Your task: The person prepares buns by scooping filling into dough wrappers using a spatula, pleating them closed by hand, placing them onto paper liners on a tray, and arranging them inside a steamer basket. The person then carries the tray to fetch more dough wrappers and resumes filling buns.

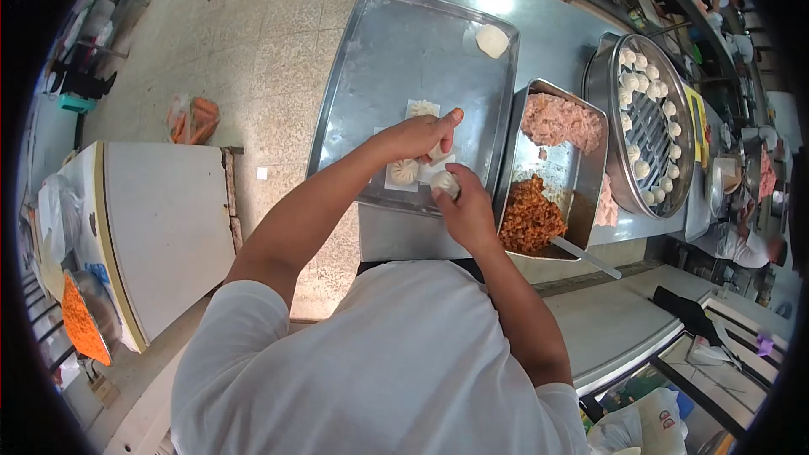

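Over the lower part of the metal tray (345, 101) my left hand (419, 136) curls its fingers around a pale dough bun (438, 152), its thumb pointing up and right. My right hand (470, 211) grips another white bun (446, 184) between thumb and fingers, just below. A pleated bun (404, 171) sits on a paper square beside my left wrist. Behind the hand, another bun (424, 108) lies partly covered on paper. In the tray's far right corner rests a flat round dough wrapper (492, 40).
Right of the tray stands a steel pan (552, 87) with pink minced meat (563, 122), reddish-brown filling (533, 215) and a spatula (587, 257). Beyond it is a round steamer (684, 181) with several buns. A white cabinet (168, 227) stands left. A person (742, 244) is far right.
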A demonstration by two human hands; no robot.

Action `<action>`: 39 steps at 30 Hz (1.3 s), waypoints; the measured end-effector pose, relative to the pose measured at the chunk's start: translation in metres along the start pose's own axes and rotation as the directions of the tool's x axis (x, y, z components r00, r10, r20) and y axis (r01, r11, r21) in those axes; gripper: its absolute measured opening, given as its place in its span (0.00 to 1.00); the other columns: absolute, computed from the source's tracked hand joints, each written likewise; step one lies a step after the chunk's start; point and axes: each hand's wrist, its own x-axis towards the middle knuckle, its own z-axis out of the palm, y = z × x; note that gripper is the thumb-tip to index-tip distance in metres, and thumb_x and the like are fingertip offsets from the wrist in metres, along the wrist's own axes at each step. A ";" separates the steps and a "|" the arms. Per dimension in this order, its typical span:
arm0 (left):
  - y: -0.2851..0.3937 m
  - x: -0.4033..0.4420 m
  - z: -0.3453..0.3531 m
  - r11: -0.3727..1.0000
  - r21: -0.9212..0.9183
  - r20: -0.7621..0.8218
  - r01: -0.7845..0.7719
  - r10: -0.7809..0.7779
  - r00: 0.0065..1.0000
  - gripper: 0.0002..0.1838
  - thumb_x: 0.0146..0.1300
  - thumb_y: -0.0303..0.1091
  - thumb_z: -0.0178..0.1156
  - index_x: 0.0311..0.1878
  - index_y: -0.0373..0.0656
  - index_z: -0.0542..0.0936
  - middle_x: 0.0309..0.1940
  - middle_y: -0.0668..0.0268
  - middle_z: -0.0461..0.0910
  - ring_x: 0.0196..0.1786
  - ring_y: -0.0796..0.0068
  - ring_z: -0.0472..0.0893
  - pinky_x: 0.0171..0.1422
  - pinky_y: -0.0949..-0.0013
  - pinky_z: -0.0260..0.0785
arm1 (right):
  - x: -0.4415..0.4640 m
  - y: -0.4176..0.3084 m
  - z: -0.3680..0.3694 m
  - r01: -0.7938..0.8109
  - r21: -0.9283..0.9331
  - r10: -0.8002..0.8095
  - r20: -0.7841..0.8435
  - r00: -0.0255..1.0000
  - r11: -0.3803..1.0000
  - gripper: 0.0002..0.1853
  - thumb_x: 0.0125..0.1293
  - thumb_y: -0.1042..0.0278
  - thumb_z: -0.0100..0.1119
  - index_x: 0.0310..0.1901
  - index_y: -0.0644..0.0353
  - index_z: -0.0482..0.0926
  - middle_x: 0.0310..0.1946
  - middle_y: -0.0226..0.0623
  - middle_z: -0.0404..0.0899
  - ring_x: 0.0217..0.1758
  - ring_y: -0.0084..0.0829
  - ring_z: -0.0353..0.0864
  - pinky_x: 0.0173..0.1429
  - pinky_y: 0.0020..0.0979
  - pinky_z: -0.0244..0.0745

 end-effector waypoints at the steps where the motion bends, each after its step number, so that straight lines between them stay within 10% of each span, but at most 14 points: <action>1: 0.001 0.000 0.001 1.000 -0.003 -0.022 -0.002 0.002 1.000 0.43 0.72 0.76 0.34 0.31 0.41 0.78 0.30 0.62 0.78 0.34 0.69 0.78 0.43 0.65 0.75 | 0.006 -0.004 0.004 0.010 -0.055 -0.010 0.003 1.000 0.998 0.23 0.63 0.71 0.65 0.59 0.65 0.74 0.53 0.55 0.77 0.50 0.55 0.81 0.54 0.43 0.77; 9: 0.024 -0.029 -0.015 0.981 0.147 -0.207 -0.126 0.155 0.966 0.37 0.75 0.68 0.41 0.31 0.40 0.78 0.32 0.60 0.77 0.37 0.68 0.77 0.46 0.64 0.70 | 0.029 0.004 0.029 0.084 -0.322 -0.072 0.048 0.996 0.943 0.23 0.64 0.70 0.65 0.60 0.65 0.75 0.52 0.54 0.76 0.51 0.56 0.81 0.54 0.48 0.79; 13: 0.024 -0.037 -0.047 0.886 0.275 -0.434 -0.374 0.461 0.774 0.34 0.77 0.61 0.44 0.33 0.37 0.81 0.46 0.56 0.78 0.47 0.61 0.79 0.55 0.63 0.69 | 0.032 0.003 0.028 0.055 -0.303 -0.045 0.040 0.998 0.951 0.23 0.65 0.69 0.65 0.60 0.66 0.76 0.51 0.55 0.76 0.49 0.56 0.82 0.53 0.47 0.79; 18: 0.000 -0.041 -0.075 0.785 0.617 -0.435 -0.052 0.395 0.809 0.33 0.78 0.58 0.44 0.44 0.37 0.86 0.63 0.48 0.74 0.66 0.46 0.71 0.71 0.56 0.62 | 0.035 0.003 0.028 -0.002 -0.259 -0.001 -0.011 1.000 0.966 0.21 0.65 0.69 0.64 0.59 0.66 0.76 0.51 0.55 0.77 0.48 0.56 0.82 0.53 0.47 0.80; 39: -0.006 -0.049 -0.061 0.869 0.290 -0.536 -0.401 0.494 0.685 0.22 0.77 0.49 0.52 0.52 0.39 0.85 0.64 0.56 0.73 0.64 0.64 0.75 0.66 0.62 0.68 | 0.033 0.001 0.026 0.092 -0.430 -0.049 0.109 0.993 0.898 0.26 0.64 0.69 0.64 0.63 0.62 0.74 0.55 0.52 0.72 0.58 0.53 0.78 0.62 0.45 0.76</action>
